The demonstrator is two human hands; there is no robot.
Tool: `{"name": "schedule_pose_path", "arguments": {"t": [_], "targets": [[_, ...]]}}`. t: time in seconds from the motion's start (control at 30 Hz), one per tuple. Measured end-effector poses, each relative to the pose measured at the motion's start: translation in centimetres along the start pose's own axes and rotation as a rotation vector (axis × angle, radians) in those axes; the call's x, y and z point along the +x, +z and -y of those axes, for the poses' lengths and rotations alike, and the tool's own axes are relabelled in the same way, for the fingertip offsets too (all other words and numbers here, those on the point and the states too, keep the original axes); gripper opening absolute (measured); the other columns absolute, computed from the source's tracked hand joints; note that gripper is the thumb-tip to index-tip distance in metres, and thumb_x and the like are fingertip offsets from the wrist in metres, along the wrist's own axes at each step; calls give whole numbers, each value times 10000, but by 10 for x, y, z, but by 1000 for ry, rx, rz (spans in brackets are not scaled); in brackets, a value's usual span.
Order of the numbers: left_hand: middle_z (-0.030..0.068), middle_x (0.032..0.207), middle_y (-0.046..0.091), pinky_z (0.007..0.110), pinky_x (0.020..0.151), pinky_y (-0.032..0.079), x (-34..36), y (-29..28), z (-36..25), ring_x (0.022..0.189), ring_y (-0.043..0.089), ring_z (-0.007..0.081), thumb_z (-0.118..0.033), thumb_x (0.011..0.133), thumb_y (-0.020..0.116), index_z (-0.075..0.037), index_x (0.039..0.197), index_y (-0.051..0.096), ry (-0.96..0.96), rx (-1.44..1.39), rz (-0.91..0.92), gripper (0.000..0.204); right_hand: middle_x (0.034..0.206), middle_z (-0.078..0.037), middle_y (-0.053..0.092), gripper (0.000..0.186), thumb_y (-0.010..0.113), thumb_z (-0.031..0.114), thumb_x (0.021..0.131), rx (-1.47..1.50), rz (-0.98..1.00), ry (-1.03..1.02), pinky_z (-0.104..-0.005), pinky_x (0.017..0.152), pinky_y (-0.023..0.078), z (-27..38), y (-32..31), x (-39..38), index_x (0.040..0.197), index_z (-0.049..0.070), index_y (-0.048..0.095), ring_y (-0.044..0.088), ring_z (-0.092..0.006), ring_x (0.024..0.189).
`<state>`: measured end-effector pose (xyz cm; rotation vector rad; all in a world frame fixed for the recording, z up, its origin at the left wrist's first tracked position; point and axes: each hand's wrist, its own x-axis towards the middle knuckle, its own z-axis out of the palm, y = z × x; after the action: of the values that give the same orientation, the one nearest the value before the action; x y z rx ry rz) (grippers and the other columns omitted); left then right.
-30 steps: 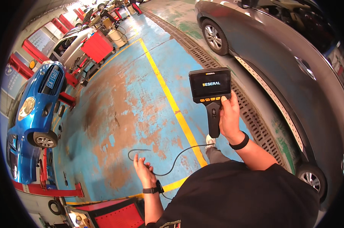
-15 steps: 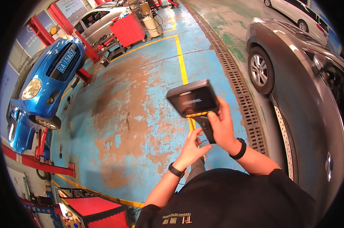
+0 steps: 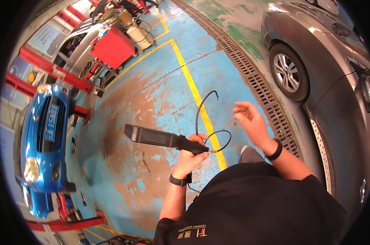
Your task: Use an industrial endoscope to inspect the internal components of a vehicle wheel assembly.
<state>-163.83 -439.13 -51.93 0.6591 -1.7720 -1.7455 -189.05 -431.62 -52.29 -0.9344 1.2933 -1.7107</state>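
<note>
My left hand (image 3: 187,160) is closed around the handle of a black handheld borescope (image 3: 155,137), which lies edge-on with its screen unit pointing left. From the handle's end a thin black flexible probe cable (image 3: 198,115) loops out to the right, then rises to a hooked tip. The screen's face is turned out of sight. To the right, apart from the cable, my right hand (image 3: 253,124) is in the air with nothing in it, its fingers a little bent and spread.
A grey car (image 3: 327,77) stands close on my right, beside a floor drain grate (image 3: 250,77). At left is a blue car (image 3: 46,134) among red lift arms (image 3: 70,224). Farther off are a red tool cabinet (image 3: 113,47) and a beige tank (image 3: 139,37).
The borescope has passed from my right hand to my left and turned edge-on, leftward. My right hand has let go and moved right. The probe cable's loop has come into view.
</note>
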Motion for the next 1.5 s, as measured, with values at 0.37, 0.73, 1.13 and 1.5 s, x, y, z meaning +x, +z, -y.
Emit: {"name": "schedule_pose_path", "arguments": {"t": [0.37,0.73,1.13,1.5], "targets": [[51,891,548,337,787,406,330,-120,-8,881,510,167,-270,675,849,-79,896,558,-50,-150,99,412,972,-52,606,270,657,201,897,-654,157,-145,-288,699,495,-110,-71,407,1143,91,660,559,-115,773],[88,976,566,285,699,384,576,-256,-26,795,471,127,-308,676,778,-57,912,547,-56,-145,-246,416,781,12,593,215,613,246,966,32,562,519,-218,580,440,-99,-37,720,990,35,647,533,-55,661],[30,761,543,396,916,425,894,-417,6,875,534,215,-328,663,786,-63,811,575,-96,-108,-166,370,787,0,613,195,663,212,910,-276,375,344,-267,627,457,-176,-25,1018,970,27,658,540,-92,682],[62,1107,644,315,880,461,1223,-522,59,1003,562,142,-100,749,701,-17,1118,611,-363,53,88,390,985,-76,657,265,636,197,927,-451,-60,36,-303,742,514,-276,-54,1317,1126,25,609,626,-156,834]]}}
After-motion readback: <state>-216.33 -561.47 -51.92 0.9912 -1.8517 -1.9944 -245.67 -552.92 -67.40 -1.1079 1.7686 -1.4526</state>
